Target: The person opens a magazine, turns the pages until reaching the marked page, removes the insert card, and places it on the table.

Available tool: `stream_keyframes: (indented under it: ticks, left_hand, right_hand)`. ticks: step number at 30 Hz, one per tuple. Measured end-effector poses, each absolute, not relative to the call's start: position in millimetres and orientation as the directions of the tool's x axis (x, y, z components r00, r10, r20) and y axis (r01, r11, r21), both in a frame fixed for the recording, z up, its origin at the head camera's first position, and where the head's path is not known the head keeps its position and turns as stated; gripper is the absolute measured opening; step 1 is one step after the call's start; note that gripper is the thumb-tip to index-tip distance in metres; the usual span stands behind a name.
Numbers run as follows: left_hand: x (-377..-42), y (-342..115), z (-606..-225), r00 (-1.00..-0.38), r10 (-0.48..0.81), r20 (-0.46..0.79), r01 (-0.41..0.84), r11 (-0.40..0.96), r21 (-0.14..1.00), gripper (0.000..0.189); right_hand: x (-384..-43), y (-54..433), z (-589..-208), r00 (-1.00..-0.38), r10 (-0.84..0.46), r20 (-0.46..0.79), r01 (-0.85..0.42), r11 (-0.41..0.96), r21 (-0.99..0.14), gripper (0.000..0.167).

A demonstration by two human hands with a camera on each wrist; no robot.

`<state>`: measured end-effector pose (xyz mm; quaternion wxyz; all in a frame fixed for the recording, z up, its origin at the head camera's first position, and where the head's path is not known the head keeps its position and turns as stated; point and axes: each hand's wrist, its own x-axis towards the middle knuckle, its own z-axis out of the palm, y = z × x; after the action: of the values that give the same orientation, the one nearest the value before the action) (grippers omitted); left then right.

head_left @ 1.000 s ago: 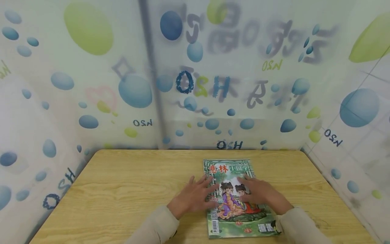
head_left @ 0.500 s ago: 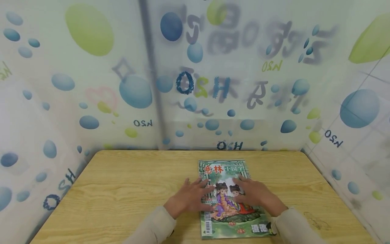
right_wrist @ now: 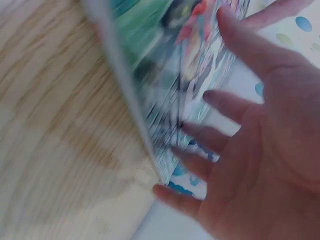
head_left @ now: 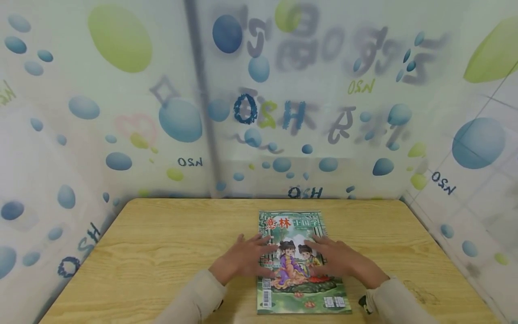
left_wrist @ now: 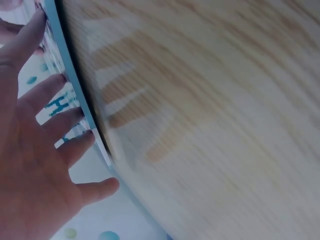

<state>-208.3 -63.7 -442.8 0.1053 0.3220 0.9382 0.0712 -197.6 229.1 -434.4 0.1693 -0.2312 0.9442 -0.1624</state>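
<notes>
Illustrated magazine (head_left: pixel 292 261) on a wooden table (head_left: pixel 174 243), left hand (head_left: pixel 244 257) and right hand (head_left: pixel 340 259) over its long sides, fingers spread, rather straight (whether touching, I cannot tell)

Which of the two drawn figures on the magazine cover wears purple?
The left figure, nearer the left hand; the other figure wears yellow and red.

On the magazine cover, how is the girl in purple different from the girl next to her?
The girl in purple wears a purple robe with peach, while the other girl wears yellow and red. The girl in purple shows almost whole, but the right hand partly covers the other girl. They share dark hair in buns, and both are drawn on the magazine.
</notes>
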Motion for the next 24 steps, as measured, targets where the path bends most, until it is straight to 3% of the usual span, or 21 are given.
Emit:
stream_keyframes:
  ticks: [11, 24]
  left_hand:
    - [-210, -83, -443, -0.767, 0.627, -0.139, 0.578, 0.769, 0.273, 0.074]
    - [-212, -100, -444, -0.762, 0.631, -0.145, 0.57, 0.76, 0.312, 0.073]
  right_hand:
    - [-192, 251, -435, -0.735, -0.645, -0.209, -0.487, 0.716, -0.5, 0.101]
    - [-180, 248, -437, -0.702, -0.69, -0.174, -0.56, 0.687, -0.463, 0.118]
